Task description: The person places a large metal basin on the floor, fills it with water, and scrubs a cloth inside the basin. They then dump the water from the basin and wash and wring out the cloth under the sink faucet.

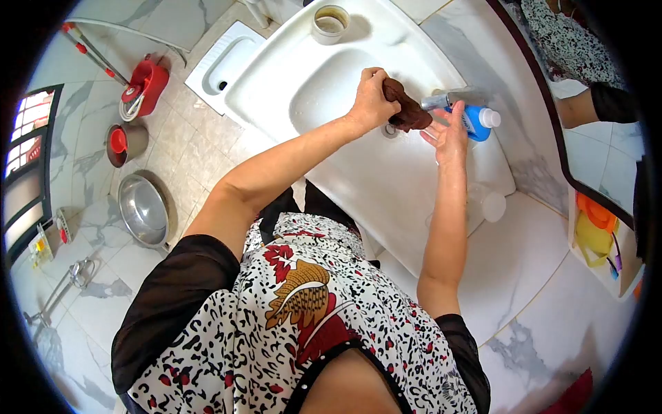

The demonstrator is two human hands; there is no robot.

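Observation:
My left hand point(376, 100) is closed around a bunched, dark reddish-brown cloth point(407, 107) over the white sink basin point(324, 90). To the right, my right hand point(449, 138) has its fingers apart beside the metal faucet point(441, 101). Its fingertips are close to the cloth's lower end; whether they touch it I cannot tell. A blue bottle with a white cap point(476, 123) stands just behind my right hand and the faucet. The drain point(390, 131) shows below the cloth.
A clear jar point(331, 25) stands on the sink's far rim, and a clear container with a whitish lid point(492, 207) on its right side. A mirror point(600, 131) hangs at the right. On the floor at left are a metal basin point(143, 209), a pot point(127, 143) and a red bucket point(148, 86).

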